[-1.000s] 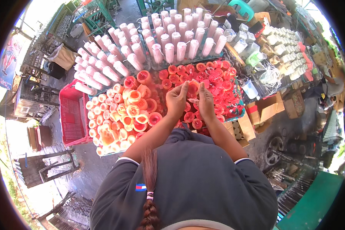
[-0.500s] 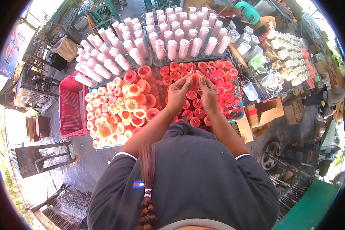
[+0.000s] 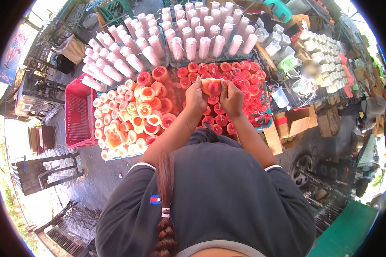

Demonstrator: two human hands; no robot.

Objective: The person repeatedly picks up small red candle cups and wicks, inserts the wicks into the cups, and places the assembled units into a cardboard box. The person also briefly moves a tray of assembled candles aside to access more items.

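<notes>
My left hand [image 3: 196, 97] and my right hand [image 3: 232, 98] are close together over the red candles, fingers closed on opposite edges of a thin orange wax piece [image 3: 210, 81]. The piece spans the gap between my fingertips, with a redder patch at its lower middle. Under and around my hands stand many short red candles [image 3: 254, 90] with wicks, packed on a tray. To the left, hollow peach and orange wax cups [image 3: 144, 109] crowd together, open ends up. My fingertips partly hide the piece's edges.
Rows of tall pale pink pillar candles [image 3: 191, 48] stand behind. A red plastic crate [image 3: 78, 118] is at the left. On the right are a white string bundle [image 3: 305, 87], a white cup [image 3: 280, 97], pale stacked blocks [image 3: 324, 58] and an open cardboard box [image 3: 300, 124].
My hands have moved slightly apart and a little left. The wax piece, rounded and bunched before, now looks wider and flatter between them. The view has shifted slightly.
</notes>
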